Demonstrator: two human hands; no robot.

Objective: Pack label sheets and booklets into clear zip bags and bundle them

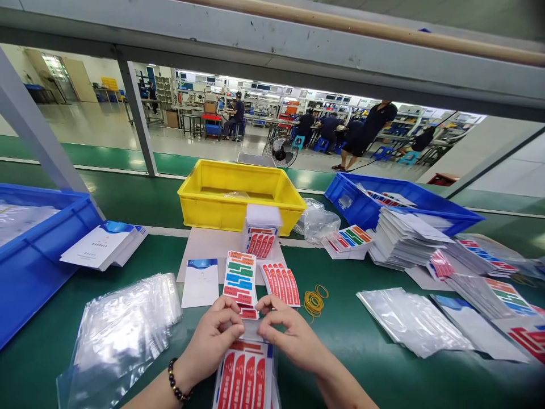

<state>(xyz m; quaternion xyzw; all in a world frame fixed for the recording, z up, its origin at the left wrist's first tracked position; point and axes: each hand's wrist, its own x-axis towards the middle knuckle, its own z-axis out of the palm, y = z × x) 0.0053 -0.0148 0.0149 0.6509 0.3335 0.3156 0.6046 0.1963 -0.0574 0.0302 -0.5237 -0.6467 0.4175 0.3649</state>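
A clear plastic bag (252, 330) lies at the front middle, with a sheet of red stickers (242, 380) inside it. At the bag's upper edge, my left hand (213, 338) pinches from the left, thumb against fingers. My right hand (293, 336) pinches the same edge from the right. Just beyond my fingertips is a stack of multicoloured sticker sheets (239, 278). Left of that stack is a white and blue booklet (200, 287); to its right are red sticker sheets (281, 284). Yellow rubber bands (314, 301) lie farther right.
A yellow bin (238, 213) stands behind a small upright stack (261, 227). Blue bins (38, 272) flank the bench. Clear bags (123, 329) lie left, booklets (102, 244) behind them. Paper piles (404, 238) and more bags (409, 318) lie right. People are in the background.
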